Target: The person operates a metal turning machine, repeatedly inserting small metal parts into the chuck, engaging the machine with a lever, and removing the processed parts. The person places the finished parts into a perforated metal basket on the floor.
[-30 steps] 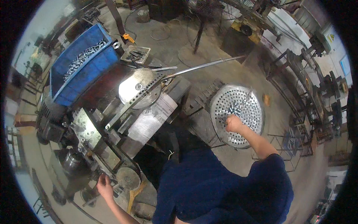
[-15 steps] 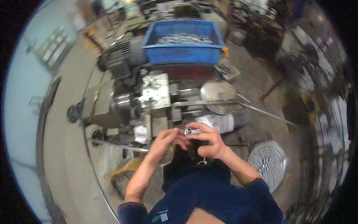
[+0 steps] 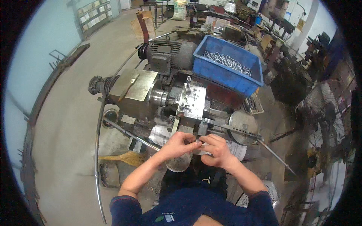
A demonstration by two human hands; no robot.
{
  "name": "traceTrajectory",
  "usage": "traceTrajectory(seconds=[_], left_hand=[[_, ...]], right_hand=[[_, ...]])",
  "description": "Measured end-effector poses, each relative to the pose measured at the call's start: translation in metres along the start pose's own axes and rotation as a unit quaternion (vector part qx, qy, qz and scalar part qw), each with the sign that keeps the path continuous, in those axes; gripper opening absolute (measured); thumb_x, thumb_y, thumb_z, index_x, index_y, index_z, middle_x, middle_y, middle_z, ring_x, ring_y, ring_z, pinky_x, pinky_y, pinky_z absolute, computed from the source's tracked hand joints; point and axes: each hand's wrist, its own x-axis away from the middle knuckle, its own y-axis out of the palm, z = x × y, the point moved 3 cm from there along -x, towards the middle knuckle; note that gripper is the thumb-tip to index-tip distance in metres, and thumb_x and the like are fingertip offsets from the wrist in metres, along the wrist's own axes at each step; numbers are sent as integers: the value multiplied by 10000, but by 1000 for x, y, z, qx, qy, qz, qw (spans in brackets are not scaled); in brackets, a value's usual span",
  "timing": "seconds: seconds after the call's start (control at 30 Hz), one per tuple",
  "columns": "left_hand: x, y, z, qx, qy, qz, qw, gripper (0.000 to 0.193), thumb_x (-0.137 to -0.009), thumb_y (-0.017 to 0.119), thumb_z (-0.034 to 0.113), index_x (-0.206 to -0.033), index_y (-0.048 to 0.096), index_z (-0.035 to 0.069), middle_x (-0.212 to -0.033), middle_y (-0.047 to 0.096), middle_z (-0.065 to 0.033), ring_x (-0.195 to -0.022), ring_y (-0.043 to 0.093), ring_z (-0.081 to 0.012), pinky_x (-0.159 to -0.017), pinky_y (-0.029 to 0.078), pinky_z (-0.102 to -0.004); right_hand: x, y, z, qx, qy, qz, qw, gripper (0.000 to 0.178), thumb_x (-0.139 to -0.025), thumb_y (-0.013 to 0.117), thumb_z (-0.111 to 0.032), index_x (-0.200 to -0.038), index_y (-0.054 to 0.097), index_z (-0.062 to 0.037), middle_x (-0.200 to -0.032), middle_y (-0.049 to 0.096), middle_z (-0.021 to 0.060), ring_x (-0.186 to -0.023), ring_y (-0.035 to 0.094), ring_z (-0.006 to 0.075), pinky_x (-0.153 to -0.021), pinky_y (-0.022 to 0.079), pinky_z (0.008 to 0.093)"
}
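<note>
My left hand [image 3: 178, 145] and my right hand [image 3: 218, 149] meet in front of my body, just this side of a small lathe-like machine. Both are closed, thumbs and fingertips pinched together around a small metal cylinder [image 3: 199, 142] that the fingers almost wholly hide. Just beyond them sits the machine's bright metal tool block [image 3: 195, 100] with upright bolts. Left of that block are the round steel spindle [image 3: 160, 97] and a headstock with a flat metal cover [image 3: 140, 85]. Below my left hand a rounded grey pad [image 3: 178, 164] partly shows.
A blue bin [image 3: 222, 81] with many small metal parts stands behind the machine, beside a finned motor [image 3: 169, 51]. Long metal rods [image 3: 130, 135] stick out on the left. A straw broom [image 3: 132, 158], a round disc [image 3: 243, 126] and a perforated stool seat [image 3: 268, 194] are nearby.
My view has swung, so the machine and bin appear shifted and tilted. The metal cylinder, plainly visible in my right fingers before, is now mostly covered, and my left fingertips have closed in on it.
</note>
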Motion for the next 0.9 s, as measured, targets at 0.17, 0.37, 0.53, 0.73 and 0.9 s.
traceTrajectory(seconds=[0.17,0.37,0.53,0.73,0.9], left_hand=[[49,-80,14,-193,37,74,978,361,-820,605,288,-1065,578,25,-736,635,-110,-667,607,-188,-616,467,-321],[189,-189,-13,-541,-195,325,751,360,-781,617,284,-1036,576,34,-761,619,-170,-714,599,-338,-632,468,-422],[306,-186,-77,-460,-350,337,743,347,-764,631,299,-952,567,14,-708,590,-210,-694,583,-373,-608,452,-447],[307,-160,-125,-420,-337,458,707,322,-715,685,230,-829,527,-26,-708,581,-223,-711,575,-390,-651,448,-462],[298,-171,-130,-452,-397,426,676,273,-727,652,251,-787,542,8,-749,602,-201,-749,585,-378,-679,460,-464]], right_hand=[[-63,7,16,20,-36,-63,997,305,-534,625,-164,-814,640,-46,-969,572,132,-807,539,298,-694,458,381],[-146,66,87,158,15,-106,982,256,-521,590,-193,-724,679,-65,-861,608,119,-806,527,321,-696,450,401],[-169,106,112,170,145,-205,953,285,-514,591,-190,-750,691,-65,-847,621,123,-891,527,312,-759,459,392],[-165,111,121,132,98,-181,970,332,-517,594,-194,-811,697,-76,-881,619,100,-914,530,300,-786,464,365],[-170,109,119,120,78,-186,972,323,-519,598,-188,-806,686,-67,-858,610,101,-905,531,298,-776,461,363]])
